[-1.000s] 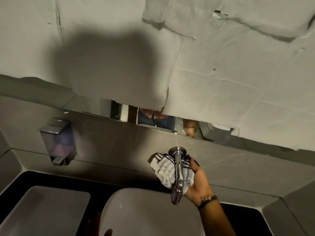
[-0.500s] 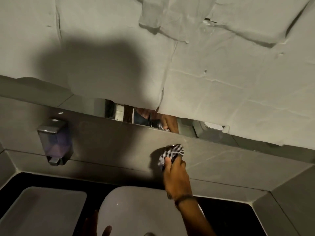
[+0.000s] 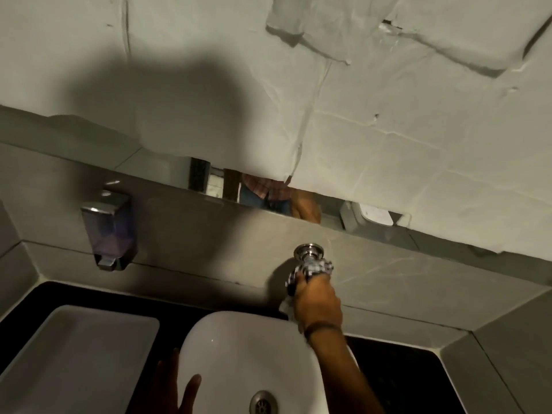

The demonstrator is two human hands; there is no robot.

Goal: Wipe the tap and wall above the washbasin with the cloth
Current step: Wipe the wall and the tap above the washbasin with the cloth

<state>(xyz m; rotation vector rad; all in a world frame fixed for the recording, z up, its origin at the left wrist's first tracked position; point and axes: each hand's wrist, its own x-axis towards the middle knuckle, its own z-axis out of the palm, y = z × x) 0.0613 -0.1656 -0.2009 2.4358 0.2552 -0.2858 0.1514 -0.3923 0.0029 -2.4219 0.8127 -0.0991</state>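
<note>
A chrome tap (image 3: 309, 252) comes out of the grey tiled wall (image 3: 209, 234) above the white oval washbasin (image 3: 239, 354). My right hand (image 3: 318, 300) is shut on a black-and-white checked cloth (image 3: 313, 268), which is wrapped around the tap body just below its round wall flange. The spout is hidden under my hand and the cloth. My left hand (image 3: 176, 392) rests open on the basin's near left rim, only the fingers showing at the bottom edge.
A chrome soap dispenser (image 3: 109, 230) is fixed to the wall at the left. A rectangular white basin (image 3: 74, 363) lies left of the oval one. The mirror (image 3: 268, 198) above is mostly covered by taped grey paper (image 3: 388, 130). Black countertop (image 3: 403, 377) surrounds the basins.
My right hand with the cloth went from under the tap up to the wall over the flange, then came down along the tap body. The flange shows again. The camera moved closer.
</note>
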